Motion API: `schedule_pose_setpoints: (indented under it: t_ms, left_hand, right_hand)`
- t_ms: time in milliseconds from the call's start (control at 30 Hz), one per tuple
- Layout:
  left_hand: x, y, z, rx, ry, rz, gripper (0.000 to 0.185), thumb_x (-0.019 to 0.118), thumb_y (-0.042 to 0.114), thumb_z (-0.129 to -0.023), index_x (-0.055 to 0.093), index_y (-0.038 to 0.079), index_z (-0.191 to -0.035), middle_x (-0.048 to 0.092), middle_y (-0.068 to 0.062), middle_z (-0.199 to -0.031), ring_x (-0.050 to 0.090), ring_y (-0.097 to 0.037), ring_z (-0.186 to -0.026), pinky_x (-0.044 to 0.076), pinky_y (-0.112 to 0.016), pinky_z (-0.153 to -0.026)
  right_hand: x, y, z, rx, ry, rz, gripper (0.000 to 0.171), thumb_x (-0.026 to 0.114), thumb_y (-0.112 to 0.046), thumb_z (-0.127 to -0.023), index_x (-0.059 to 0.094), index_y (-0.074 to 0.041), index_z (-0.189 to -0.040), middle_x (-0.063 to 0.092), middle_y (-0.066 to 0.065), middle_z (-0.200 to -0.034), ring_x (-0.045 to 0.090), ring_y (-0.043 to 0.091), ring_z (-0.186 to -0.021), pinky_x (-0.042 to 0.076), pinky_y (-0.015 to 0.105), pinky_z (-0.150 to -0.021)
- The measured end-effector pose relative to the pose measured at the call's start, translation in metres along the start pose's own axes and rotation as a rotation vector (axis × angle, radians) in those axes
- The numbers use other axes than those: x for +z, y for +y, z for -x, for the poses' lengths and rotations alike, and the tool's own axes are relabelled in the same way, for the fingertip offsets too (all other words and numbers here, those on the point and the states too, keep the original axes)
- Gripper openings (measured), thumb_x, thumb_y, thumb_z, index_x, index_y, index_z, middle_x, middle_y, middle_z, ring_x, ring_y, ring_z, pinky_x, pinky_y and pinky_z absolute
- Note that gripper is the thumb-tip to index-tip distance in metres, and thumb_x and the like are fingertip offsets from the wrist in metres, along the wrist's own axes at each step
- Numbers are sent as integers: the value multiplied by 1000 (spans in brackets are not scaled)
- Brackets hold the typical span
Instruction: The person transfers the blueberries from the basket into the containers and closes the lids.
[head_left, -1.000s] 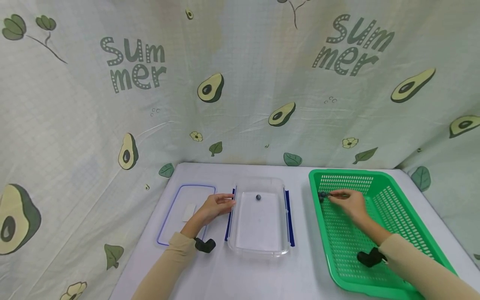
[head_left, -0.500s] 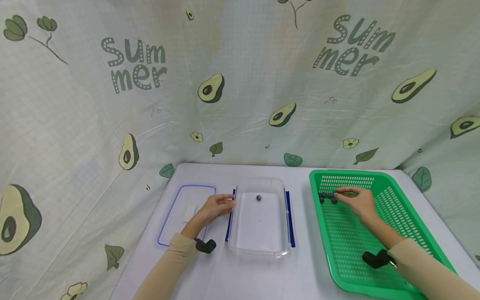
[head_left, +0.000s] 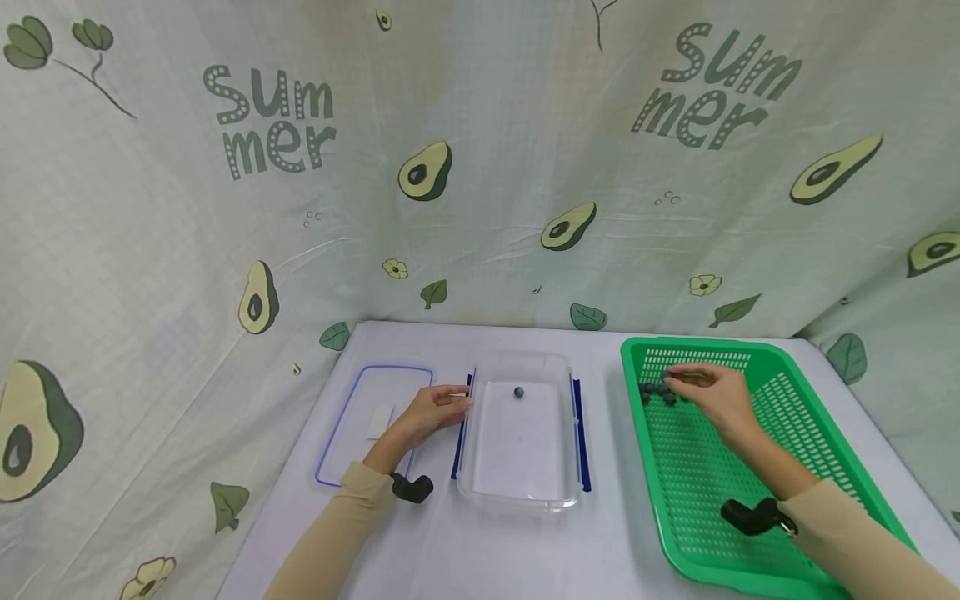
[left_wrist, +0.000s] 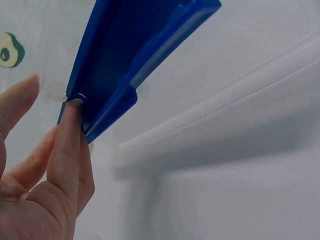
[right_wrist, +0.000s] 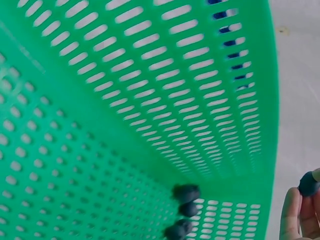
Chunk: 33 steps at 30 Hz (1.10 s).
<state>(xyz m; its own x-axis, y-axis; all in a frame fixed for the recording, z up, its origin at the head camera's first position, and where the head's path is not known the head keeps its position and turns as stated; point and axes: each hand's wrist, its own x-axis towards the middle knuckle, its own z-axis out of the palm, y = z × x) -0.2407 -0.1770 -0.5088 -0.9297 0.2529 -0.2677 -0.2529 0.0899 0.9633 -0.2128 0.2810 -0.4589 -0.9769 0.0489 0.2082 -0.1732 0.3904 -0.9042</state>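
Seen from the head camera, a person at a white table [head_left: 525, 550] draped round with avocado-print cloth [head_left: 480, 167] works both hands at once. The left hand [head_left: 435, 410] rests its straight fingers against the blue side latch [head_left: 461, 433] of a clear rectangular plastic container [head_left: 521, 492], in which one small dark blueberry [head_left: 518, 392] lies near the far end. The container's blue-rimmed clear lid [head_left: 352, 450] lies flat just to the left. The right hand [head_left: 712, 396] reaches into the far left corner of a green perforated plastic basket [head_left: 810, 417], fingertips curled, beside a cluster of dark blueberries [head_left: 656, 392].

The left wrist camera shows a straight fingertip [left_wrist: 67, 135] touching the edge of the blue latch [left_wrist: 130, 55], holding nothing.

The right wrist camera shows the fingertips [right_wrist: 292, 210] pinching a single blueberry [right_wrist: 308, 184] at the frame's lower right, while three more berries [right_wrist: 182, 210] sit on the basket floor against its slotted wall [right_wrist: 165, 100]
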Motion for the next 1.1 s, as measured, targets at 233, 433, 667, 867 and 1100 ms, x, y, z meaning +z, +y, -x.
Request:
schedule_pose_setpoints:
  t_ms: [233,433,667,867,1100]
  left_hand:
    - [0,2,1,6,-2,7,49,72,13,-94,55,-5,-137,67,-16,-119,61,-33,-117,56,-33,-93]
    - [1,2,2,-5,8,5,49,71,12,-94,55,-5,-137,66,-17,-120,62,-33,-117,56,-34,-93]
    - [1,0,0,-2,13,3,49,73,13,-93,56,-5,-135,66,-18,-121,63,-32,-115,56,-33,-92]
    - [1,-1,1,-4,12,-2,48,72,13,-94,56,-5,-135,66,-18,-122,60,-36,-118,56,-33,-93]
    - [2,-1,0,2,17,1,47,72,13,-94,57,-5,-134,67,-17,-120,62,-34,-116,56,-34,-93]
  right_hand:
    - [9,-18,-3,8,-44,-71,39,75,-12,-91,63,15,-116,71,-13,-94,65,-2,-85,56,16,-72]
    - [21,-27,-8,-17,-74,-223,33,74,-2,-89,64,17,-115,72,-8,-96,68,3,-86,57,17,-74]
    - [39,-35,-11,-7,-95,-204,34,74,-4,-90,63,17,-114,71,-5,-97,67,3,-86,59,21,-76]
    - [55,-44,-16,7,-126,-201,35,76,-7,-89,65,15,-114,72,1,-97,68,4,-87,59,23,-78]
    - [71,-50,-25,15,-161,-263,36,77,-5,-87,64,16,-113,71,2,-98,69,5,-87,58,21,-78]
